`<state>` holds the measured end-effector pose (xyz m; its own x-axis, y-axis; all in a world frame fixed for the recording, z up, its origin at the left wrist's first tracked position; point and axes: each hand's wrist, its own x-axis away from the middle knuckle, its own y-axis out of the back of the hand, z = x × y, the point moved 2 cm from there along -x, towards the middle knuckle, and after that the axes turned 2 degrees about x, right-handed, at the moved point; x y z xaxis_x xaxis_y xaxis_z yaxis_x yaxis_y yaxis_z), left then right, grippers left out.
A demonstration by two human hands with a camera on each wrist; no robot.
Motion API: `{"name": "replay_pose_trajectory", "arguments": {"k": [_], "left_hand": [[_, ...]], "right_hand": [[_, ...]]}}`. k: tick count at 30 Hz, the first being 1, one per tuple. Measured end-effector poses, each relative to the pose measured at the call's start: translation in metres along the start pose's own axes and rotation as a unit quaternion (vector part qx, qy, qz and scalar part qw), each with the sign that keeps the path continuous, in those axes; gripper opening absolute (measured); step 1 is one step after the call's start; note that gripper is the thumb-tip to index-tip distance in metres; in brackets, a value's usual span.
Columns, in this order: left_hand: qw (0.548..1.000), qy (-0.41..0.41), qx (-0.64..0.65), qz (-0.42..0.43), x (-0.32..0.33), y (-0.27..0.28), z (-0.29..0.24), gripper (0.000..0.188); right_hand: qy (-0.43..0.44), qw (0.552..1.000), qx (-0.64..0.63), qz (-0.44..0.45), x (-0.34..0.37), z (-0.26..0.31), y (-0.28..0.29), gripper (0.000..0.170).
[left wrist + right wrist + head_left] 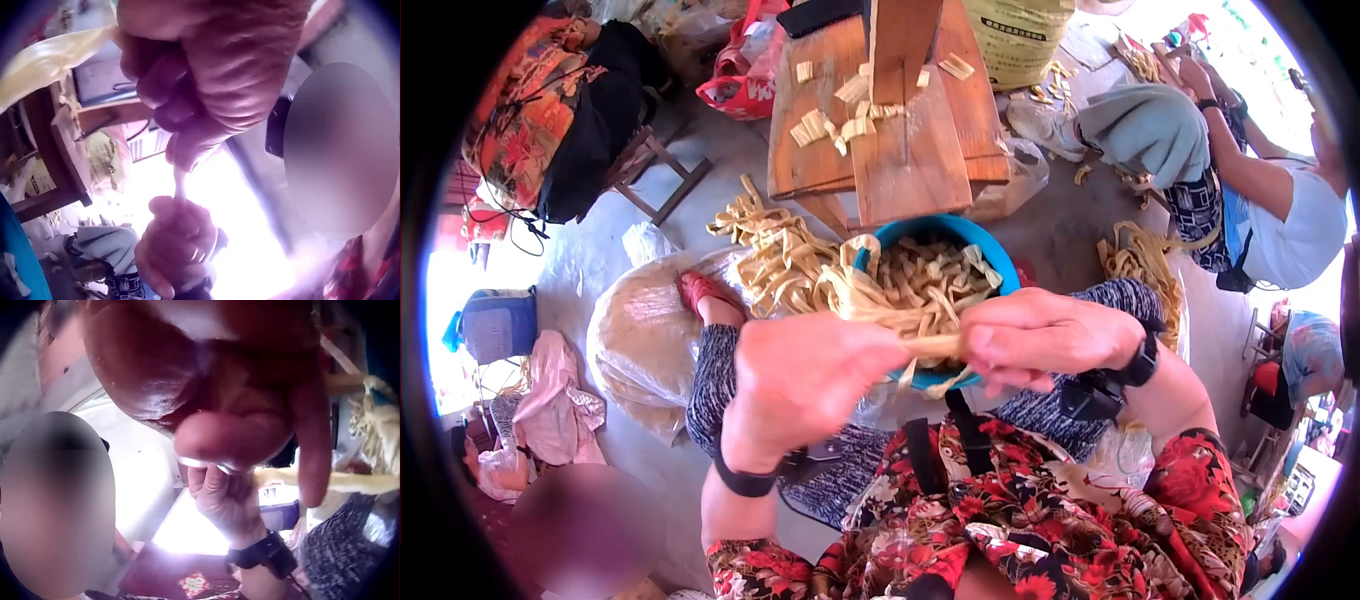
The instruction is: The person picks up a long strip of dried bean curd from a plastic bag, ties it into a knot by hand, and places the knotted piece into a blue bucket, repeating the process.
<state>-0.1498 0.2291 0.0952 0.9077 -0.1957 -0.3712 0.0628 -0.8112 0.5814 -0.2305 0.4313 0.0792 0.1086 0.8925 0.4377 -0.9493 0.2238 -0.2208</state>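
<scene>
In the head view, a short length of pale yellow strip [933, 346] is stretched between both hands. The left hand [805, 380], slightly blurred, pinches its left end with curled fingers. At the other end the right hand [1050, 335] grips it between thumb and fingers. Just beyond the hands, a blue basin [1006, 268] is filled with a tangle of similar strips [920, 285], some spilling over its left rim. In the left wrist view, the strip [180, 182] runs taut between the two hands. The right wrist view shows more of a pale strip [350, 481] trailing past the right fingers.
A wooden bench [985, 130] with an upright board [905, 50] and cut pieces [855, 88] stands beyond the basin. More strips [775, 250] lie at its left, near a plastic-wrapped bundle [640, 335]. Another person [1280, 190] sits at the right.
</scene>
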Motion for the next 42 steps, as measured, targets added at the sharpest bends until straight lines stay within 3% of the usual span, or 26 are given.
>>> {"name": "replay_pose_trajectory", "arguments": {"k": [1, 4, 6, 8, 11, 13, 14, 16, 17, 19, 22, 26, 30, 31, 32, 33, 34, 36, 37, 40, 42], "left_hand": [[0.998, 0.063, 0.025, -0.009, -0.004, 0.0, 0.007, 0.009], [0.967, 0.231, 0.101, -0.035, -0.017, -0.006, 0.027, 0.01], [0.937, 0.311, 0.145, -0.063, -0.039, -0.011, 0.047, 0.014], [0.947, 0.296, 0.089, -0.092, -0.059, -0.016, 0.062, 0.016], [0.958, 0.253, 0.001, -0.133, -0.083, -0.024, 0.082, 0.02], [0.963, 0.212, -0.032, -0.166, -0.09, -0.032, 0.096, 0.022], [0.957, 0.236, -0.022, -0.169, -0.087, -0.03, 0.1, 0.023], [0.944, 0.28, 0.001, -0.173, -0.077, -0.022, 0.099, 0.023], [0.93, 0.314, 0.125, -0.141, -0.072, -0.024, 0.098, 0.02], [0.891, 0.365, 0.257, -0.087, -0.068, -0.026, 0.072, 0.02], [0.844, 0.352, 0.404, -0.026, -0.063, -0.03, 0.037, 0.022], [0.83, 0.331, 0.445, 0.063, -0.028, -0.009, 0.026, 0.025], [0.81, 0.374, 0.447, 0.069, -0.021, -0.019, 0.031, 0.036], [0.866, 0.32, 0.365, 0.12, -0.022, -0.018, 0.029, 0.045], [0.889, 0.288, 0.334, 0.125, -0.028, -0.019, 0.021, 0.033], [0.925, 0.244, 0.269, 0.111, -0.028, -0.025, 0.02, 0.025], [0.956, 0.195, 0.2, 0.094, -0.027, -0.029, 0.019, 0.019], [0.91, 0.283, 0.297, 0.051, -0.024, -0.024, 0.015, 0.017], [0.88, 0.325, 0.345, 0.031, -0.022, -0.023, 0.013, 0.018], [0.79, 0.311, 0.527, -0.034, -0.018, -0.034, 0.012, 0.011], [0.773, 0.329, 0.541, -0.048, -0.02, -0.034, 0.003, 0.014]], "right_hand": [[-0.024, 0.998, -0.037, -0.041, 0.003, 0.002, 0.003, 0.031], [-0.025, 0.983, 0.041, -0.178, -0.009, 0.012, 0.019, 0.028], [0.068, 0.94, 0.114, -0.314, -0.024, 0.011, 0.04, 0.021], [0.143, 0.858, 0.264, -0.416, -0.038, 0.016, 0.062, 0.018], [0.21, 0.751, 0.324, -0.535, -0.062, 0.017, 0.082, 0.018], [0.172, 0.701, 0.418, -0.552, -0.072, 0.008, 0.088, 0.019], [0.156, 0.669, 0.465, -0.559, -0.073, 0.008, 0.091, 0.02], [0.144, 0.701, 0.429, -0.551, -0.059, 0.011, 0.088, 0.028], [0.152, 0.709, 0.426, -0.542, -0.052, 0.018, 0.081, 0.03], [0.167, 0.727, 0.432, -0.507, -0.046, 0.017, 0.068, 0.034], [0.257, 0.836, 0.155, -0.46, -0.042, 0.016, 0.046, 0.031], [0.289, 0.827, -0.172, -0.451, -0.017, 0.012, 0.042, 0.024], [0.356, 0.811, -0.104, -0.451, -0.008, 0.021, 0.002, 0.02], [0.353, 0.844, -0.043, -0.402, -0.005, 0.022, -0.014, 0.017], [0.346, 0.87, 0.016, -0.35, -0.003, 0.022, -0.026, 0.015], [0.346, 0.866, 0.143, -0.332, -0.001, 0.018, -0.025, 0.013], [0.315, 0.863, 0.137, -0.37, -0.003, 0.012, -0.023, 0.013], [0.253, 0.848, 0.124, -0.448, -0.008, -0.001, -0.019, 0.015], [0.249, 0.854, 0.048, -0.453, -0.015, -0.009, -0.015, 0.017], [0.216, 0.889, -0.117, -0.386, -0.027, -0.016, -0.015, 0.018], [0.212, 0.897, -0.159, -0.353, -0.031, -0.014, -0.018, 0.018]]}}
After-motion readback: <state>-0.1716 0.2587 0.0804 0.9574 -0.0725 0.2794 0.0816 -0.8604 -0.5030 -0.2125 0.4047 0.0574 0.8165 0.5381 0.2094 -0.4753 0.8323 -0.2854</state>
